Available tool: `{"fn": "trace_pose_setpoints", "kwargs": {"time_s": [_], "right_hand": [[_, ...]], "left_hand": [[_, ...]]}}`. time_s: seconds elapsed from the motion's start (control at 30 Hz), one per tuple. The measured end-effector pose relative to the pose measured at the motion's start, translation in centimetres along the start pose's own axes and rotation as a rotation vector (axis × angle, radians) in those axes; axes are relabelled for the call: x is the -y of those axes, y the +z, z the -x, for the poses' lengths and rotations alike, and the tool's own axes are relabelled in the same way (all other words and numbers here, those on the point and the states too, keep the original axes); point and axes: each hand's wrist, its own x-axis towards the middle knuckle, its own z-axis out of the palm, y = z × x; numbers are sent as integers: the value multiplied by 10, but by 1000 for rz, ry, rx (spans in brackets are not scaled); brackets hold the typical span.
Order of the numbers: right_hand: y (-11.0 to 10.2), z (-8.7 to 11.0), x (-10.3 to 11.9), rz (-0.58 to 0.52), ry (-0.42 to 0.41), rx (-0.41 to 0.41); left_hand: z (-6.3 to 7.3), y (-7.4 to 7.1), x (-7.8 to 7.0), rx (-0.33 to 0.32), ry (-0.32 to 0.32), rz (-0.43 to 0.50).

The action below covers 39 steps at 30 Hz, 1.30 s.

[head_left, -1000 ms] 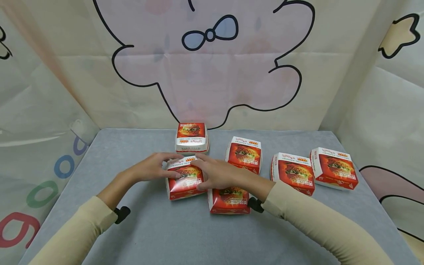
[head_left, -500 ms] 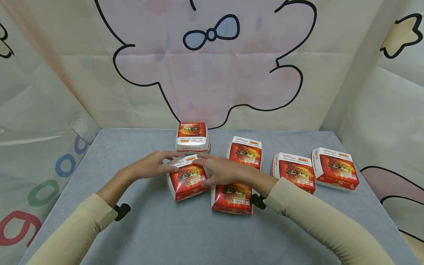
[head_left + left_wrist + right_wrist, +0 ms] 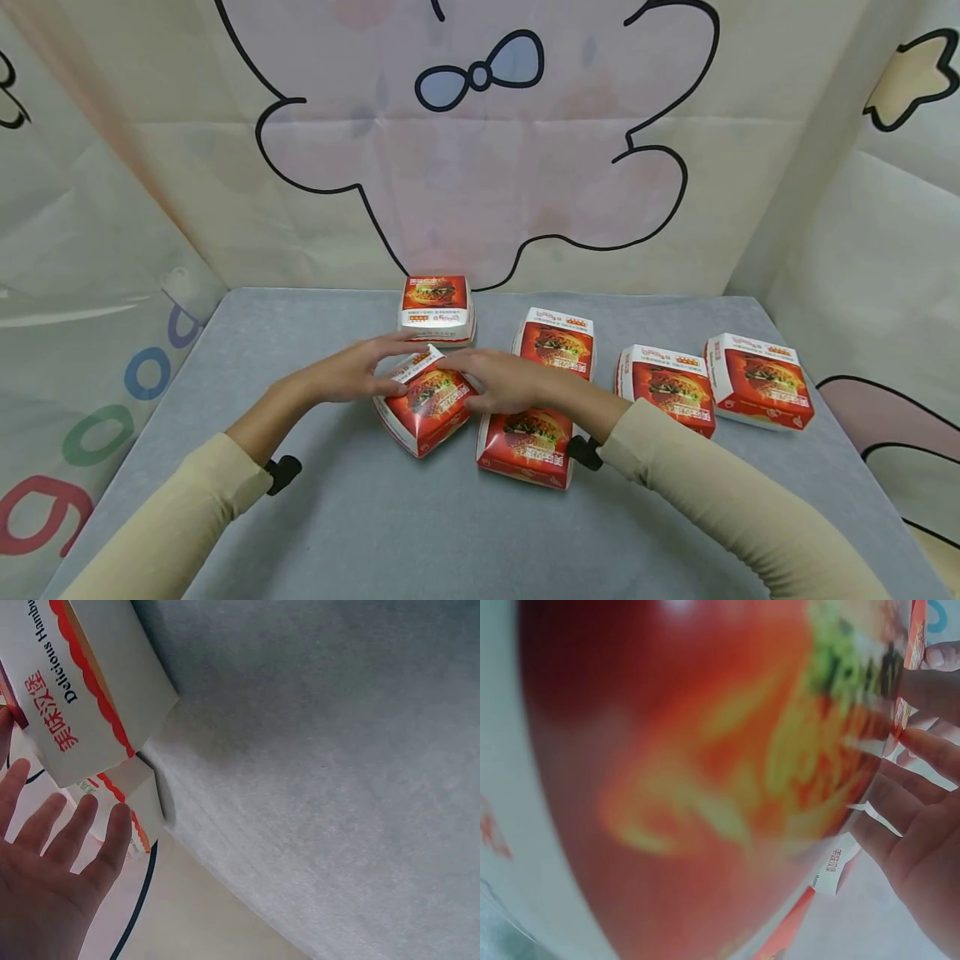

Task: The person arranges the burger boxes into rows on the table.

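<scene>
A red-and-white burger box (image 3: 427, 403) lies turned askew at the centre of the table in the head view. My left hand (image 3: 358, 372) is at its left side, thumb touching the top edge; in the left wrist view the fingers of my left hand (image 3: 52, 870) are spread and fairly straight beside the box's printed side (image 3: 82, 690). From the right, my right hand (image 3: 504, 382) touches the same box with outstretched fingers and thumb. Under my right wrist sits another burger box (image 3: 528, 450), which looms large in the right wrist view.
Behind the turned box stands a burger box (image 3: 437, 312). More boxes are to the right: one behind my right forearm (image 3: 555, 337), then a box (image 3: 667, 387) and a box (image 3: 759, 379) near the right edge. Printed fabric walls surround the grey table (image 3: 360, 525).
Between my hands the burger box has turned clockwise, its near end swinging left. The box under my right wrist has shifted slightly askew. The other boxes stay put.
</scene>
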Motion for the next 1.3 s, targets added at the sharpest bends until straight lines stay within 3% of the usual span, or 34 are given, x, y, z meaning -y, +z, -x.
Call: {"fn": "trace_pose_setpoints", "kwargs": {"time_s": [0.17, 0.33, 0.7, 0.93, 1.3], "right_hand": [[0, -1, -1, 1, 10, -9], [0, 0, -3, 13, 27, -23], [-1, 5, 2, 96, 116, -165], [4, 12, 8, 101, 134, -165], [13, 13, 11, 157, 124, -180]], "left_hand": [[0, -1, -2, 33, 11, -9], [1, -1, -3, 39, -18, -15], [-5, 1, -9, -54, -82, -152], [-6, 3, -7, -78, -98, -172], [-5, 4, -6, -141, -59, -229]]}}
